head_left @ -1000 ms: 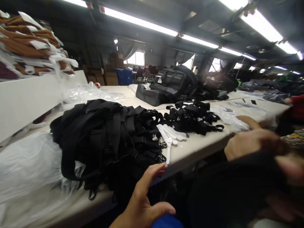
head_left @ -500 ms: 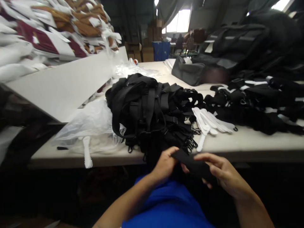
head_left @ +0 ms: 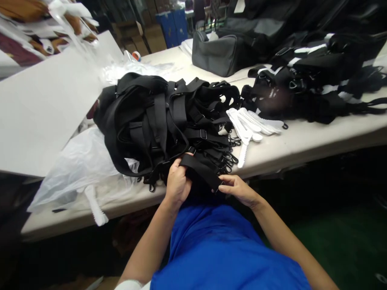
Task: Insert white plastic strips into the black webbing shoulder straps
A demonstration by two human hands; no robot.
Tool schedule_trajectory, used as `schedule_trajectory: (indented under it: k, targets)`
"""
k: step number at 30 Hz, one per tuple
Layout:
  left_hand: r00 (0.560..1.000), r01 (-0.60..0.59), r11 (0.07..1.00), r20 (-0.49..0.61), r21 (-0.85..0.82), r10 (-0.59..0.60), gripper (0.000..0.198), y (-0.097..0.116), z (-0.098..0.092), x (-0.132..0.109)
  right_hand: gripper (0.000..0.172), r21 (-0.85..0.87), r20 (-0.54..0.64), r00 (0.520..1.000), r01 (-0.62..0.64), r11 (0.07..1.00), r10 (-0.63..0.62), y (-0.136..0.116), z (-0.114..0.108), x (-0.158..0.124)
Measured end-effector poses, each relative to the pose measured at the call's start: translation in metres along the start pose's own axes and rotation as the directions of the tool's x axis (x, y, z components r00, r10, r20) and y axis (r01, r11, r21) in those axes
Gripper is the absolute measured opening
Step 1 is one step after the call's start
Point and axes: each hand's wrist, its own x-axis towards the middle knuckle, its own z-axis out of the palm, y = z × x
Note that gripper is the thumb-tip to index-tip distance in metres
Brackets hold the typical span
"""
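The blue clothing [head_left: 229,249] of the person is nearest, between the two forearms. Just beyond it, at the front edge of the table [head_left: 266,159], both hands hold one black strap [head_left: 201,171]. The left hand [head_left: 177,184] is closed around its upper left part, fingers curled in. The right hand [head_left: 237,189] pinches its lower right end between thumb and fingers, with a little metal showing there. The strap slants down from left to right, in front of the pile [head_left: 151,117] of black straps; whether its hidden part touches the pile I cannot tell.

Left of the hands, a white strip [head_left: 96,205] reaches over the table edge, beside a clear plastic bag [head_left: 81,161]. Black clips [head_left: 231,159] hang at the right end of the pile, and next to them lie several white strips [head_left: 250,123], fanned out. Further right is a second heap [head_left: 296,92], black with white pieces.

Behind the pile, a white board [head_left: 45,108] stands tilted on the left, brown and maroon goods [head_left: 24,44] above it. A tape roll [head_left: 136,56] and a dark bag [head_left: 214,54] sit farther back. Beyond the table are cardboard boxes [head_left: 155,38] and a blue box [head_left: 172,28].
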Motion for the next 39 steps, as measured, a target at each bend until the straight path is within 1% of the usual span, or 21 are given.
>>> schedule_trajectory:
  k: [2, 5, 7, 10, 12, 14, 16, 18, 21, 22, 24, 26, 28, 30, 31, 33, 35, 37, 39]
  targets:
    - [1.0, -0.006, 1.0, -0.008, 0.005, 0.006, 0.023, 0.0, 0.002, 0.002, 0.033, 0.017, 0.01, 1.0, 0.018, 1.0, -0.018, 0.005, -0.004, -0.001]
    - [1.0, -0.022, 0.999, 0.013, 0.039, 0.022, 0.022, -0.001, 0.003, 0.003, 0.034, 0.044, -0.021, 0.999, 0.037, 0.998, -0.036, 0.014, -0.006, -0.008]
    - [0.996, -0.051, 0.995, 0.072, 0.082, 0.045, 0.02, -0.004, 0.002, 0.001, 0.032, 0.062, -0.052, 0.998, 0.037, 0.997, -0.034, 0.02, -0.005, -0.015]
    - [0.977, -0.13, 0.984, 0.184, 0.121, 0.106, 0.018, -0.007, 0.003, -0.002, 0.03, 0.084, -0.071, 0.997, 0.044, 0.996, -0.038, 0.027, -0.001, -0.025]
    - [0.963, -0.165, 0.98, 0.234, 0.113, 0.135, 0.017, -0.008, 0.006, -0.003, 0.029, 0.087, -0.092, 0.993, 0.087, 0.992, -0.079, 0.03, 0.003, -0.028]
    - [0.955, -0.168, 0.983, 0.261, 0.076, 0.143, 0.016, -0.006, 0.012, -0.005, 0.028, 0.057, -0.139, 0.978, 0.164, 0.985, -0.155, 0.033, 0.008, -0.028]
    - [0.95, -0.138, 0.99, 0.284, 0.016, 0.128, 0.014, -0.003, 0.02, -0.009, 0.025, -0.026, -0.179, 0.954, 0.238, 0.971, -0.239, 0.036, 0.013, -0.026]
    - [0.943, -0.078, 0.996, 0.321, -0.038, 0.086, 0.013, 0.002, 0.03, -0.015, 0.022, -0.138, -0.2, 0.929, 0.287, 0.948, -0.31, 0.038, 0.018, -0.024]
    - [0.926, 0.073, 0.995, 0.375, -0.069, -0.042, 0.015, 0.008, 0.044, -0.025, 0.022, -0.261, -0.19, 0.904, 0.33, 0.907, -0.384, 0.037, 0.024, -0.023]
    - [0.918, 0.134, 0.988, 0.386, -0.079, -0.093, 0.016, 0.009, 0.048, -0.028, 0.024, -0.263, -0.168, 0.907, 0.337, 0.904, -0.387, 0.035, 0.024, -0.024]
    - [0.897, 0.235, 0.966, 0.407, -0.108, -0.173, 0.017, 0.012, 0.056, -0.029, 0.03, -0.203, -0.08, 0.94, 0.311, 0.928, -0.333, 0.03, 0.023, -0.025]
    - [0.889, 0.259, 0.955, 0.422, -0.146, -0.176, 0.018, 0.016, 0.061, -0.024, 0.037, -0.072, 0.021, 0.969, 0.248, 0.966, -0.247, 0.025, 0.019, -0.027]
    - [0.903, 0.197, 0.964, 0.416, -0.177, -0.108, 0.02, 0.022, 0.063, -0.012, 0.041, 0.1, 0.078, 0.976, 0.196, 0.976, -0.204, 0.022, 0.013, -0.029]
    - [0.926, 0.079, 0.977, 0.378, -0.197, 0.002, 0.022, 0.029, 0.061, 0.004, 0.042, 0.254, 0.095, 0.974, 0.177, 0.951, -0.207, 0.02, 0.006, -0.03]
    - [0.934, 0.012, 0.98, 0.352, -0.201, 0.061, 0.023, 0.033, 0.058, 0.011, 0.042, 0.298, 0.105, 0.974, 0.163, 0.94, -0.202, 0.019, 0.003, -0.03]
    - [0.938, -0.118, 0.972, 0.3, -0.201, 0.176, 0.024, 0.042, 0.05, 0.025, 0.041, 0.318, 0.125, 0.981, 0.103, 0.942, -0.15, 0.019, -0.004, -0.03]
    - [0.929, -0.22, 0.957, 0.257, -0.19, 0.265, 0.023, 0.049, 0.039, 0.034, 0.036, 0.297, 0.098, 0.993, 0.031, 0.954, -0.062, 0.019, -0.009, -0.03]
    - [0.918, -0.3, 0.941, 0.223, -0.153, 0.329, 0.022, 0.053, 0.027, 0.038, 0.035, 0.289, 0.053, 0.998, -0.031, 0.957, 0.017, 0.019, -0.013, -0.03]
    - [0.904, -0.365, 0.927, 0.203, -0.09, 0.376, 0.021, 0.053, 0.016, 0.039, 0.037, 0.301, 0.029, 0.998, -0.064, 0.952, 0.058, 0.019, -0.015, -0.029]
